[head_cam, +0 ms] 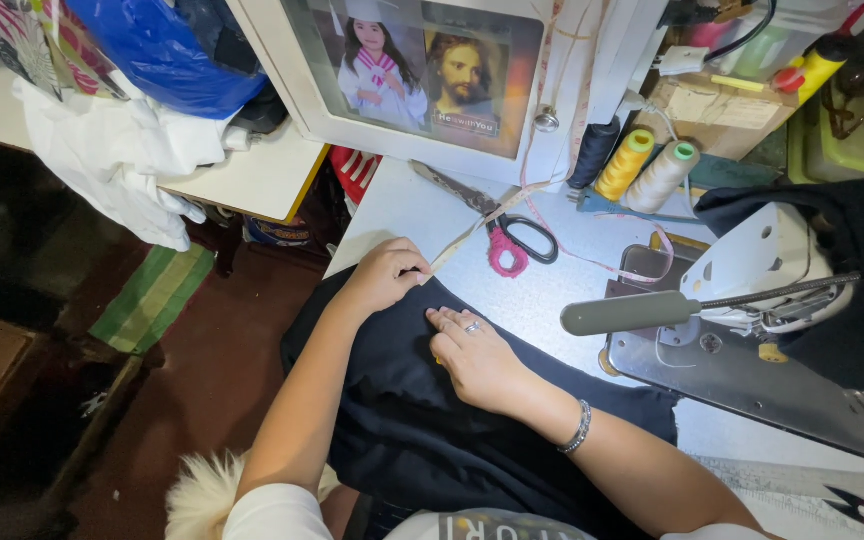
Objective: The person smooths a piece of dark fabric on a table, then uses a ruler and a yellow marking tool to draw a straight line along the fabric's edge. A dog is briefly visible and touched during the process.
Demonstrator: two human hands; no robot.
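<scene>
pinching a measuring tape (472, 232) against black fabric (422, 420), the left hand (384, 275) is curling while the right hand (474, 355) is pressing flat, fingers together, near scissors (512, 238).

My table (392, 205): pale, centre frame.
On it: dark cloth (422, 420), scissors (497, 225), thread cones (642, 170), sewing machine (762, 290).

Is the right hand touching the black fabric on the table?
Touching. The head view shows the right hand lying flat, palm down, on the black fabric, fingers pressed to the cloth with no gap visible.
</scene>
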